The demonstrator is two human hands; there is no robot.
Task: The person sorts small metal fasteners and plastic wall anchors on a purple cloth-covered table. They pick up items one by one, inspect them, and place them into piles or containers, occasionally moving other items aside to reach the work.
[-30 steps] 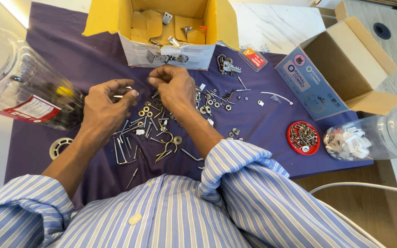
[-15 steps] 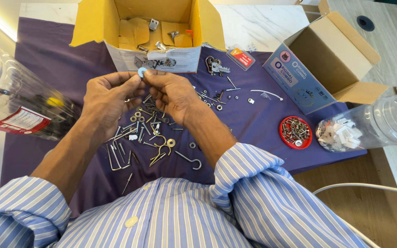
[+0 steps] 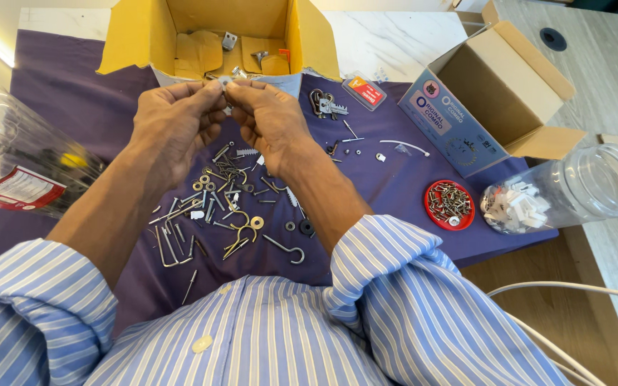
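Note:
My left hand [image 3: 173, 125] and my right hand [image 3: 270, 118] meet fingertip to fingertip above the purple cloth [image 3: 80, 114]. Together they pinch a small silver metal part [image 3: 224, 83], just in front of the open yellow cardboard box [image 3: 137, 36]. Below the hands lies a loose pile of screws, hooks, washers and wall plugs [image 3: 227, 204]. Most of the small part is hidden by my fingers.
A clear plastic jar [image 3: 16, 164] lies on its side at the left. To the right stand an open blue cardboard box [image 3: 459, 132], a red lid with screws [image 3: 450, 204] and a second clear jar with white pieces [image 3: 574, 189]. White cables [image 3: 559, 289] cross the wooden corner.
Both hands have risen from the pile towards the yellow box and come together, now holding the small metal part between the fingertips.

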